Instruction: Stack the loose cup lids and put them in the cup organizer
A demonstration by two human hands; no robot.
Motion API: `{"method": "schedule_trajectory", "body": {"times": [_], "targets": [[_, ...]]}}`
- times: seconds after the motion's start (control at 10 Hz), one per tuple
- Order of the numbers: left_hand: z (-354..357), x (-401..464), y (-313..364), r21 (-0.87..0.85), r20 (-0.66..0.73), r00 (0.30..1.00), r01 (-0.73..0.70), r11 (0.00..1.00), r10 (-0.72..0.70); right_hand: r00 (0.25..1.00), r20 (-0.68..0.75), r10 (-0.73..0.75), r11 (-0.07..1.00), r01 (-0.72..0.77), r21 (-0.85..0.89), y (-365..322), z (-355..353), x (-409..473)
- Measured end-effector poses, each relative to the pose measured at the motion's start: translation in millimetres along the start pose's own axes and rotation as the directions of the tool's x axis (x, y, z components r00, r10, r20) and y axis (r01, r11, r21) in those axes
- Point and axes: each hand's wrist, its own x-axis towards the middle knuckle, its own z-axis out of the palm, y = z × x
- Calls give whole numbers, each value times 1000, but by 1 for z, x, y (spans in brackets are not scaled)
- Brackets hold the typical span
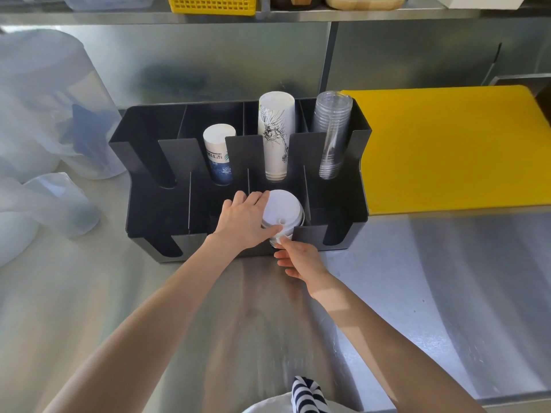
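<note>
A black cup organizer (149, 204) stands on the steel counter, with two rows of slotted compartments. A stack of white cup lids (283, 208) sits in the front row, third compartment from the left. My left hand (244, 222) grips the stack from its left side and top. From the front, through the compartment's slot, my right hand (298, 257) touches the bottom of the stack with its fingertips. The back row holds a short stack of printed paper cups (219, 153), a taller stack of white paper cups (275, 135) and a stack of clear plastic cups (332, 132).
A yellow cutting board (453, 150) lies right of the organizer. Translucent plastic jugs (50, 114) stand to the left. A shelf above carries a yellow basket (211, 4). A steel back wall rises behind the organizer.
</note>
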Motion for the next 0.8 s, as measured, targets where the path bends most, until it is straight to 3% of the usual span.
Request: {"method": "schedule_trajectory", "body": {"times": [0.4,0.5,0.6,0.7,0.8], "targets": [[8,-36,3,-126,-75,997,22,992,-32,993,66,-102,979,112,-168,7,-14,-18],[6,-46,3,-130,-87,995,40,991,-52,977,96,-191,923,212,-321,3,-18,-22],[3,-54,4,-130,-89,993,59,990,-71,955,151,-255,814,296,-500,0,-20,-25],[-6,-59,2,-93,-64,990,122,988,-128,934,220,-281,620,352,-701,-13,-24,-26],[-14,-62,-2,-96,-48,987,146,985,-151,925,252,-284,542,372,-753,-21,-27,-27]]}}
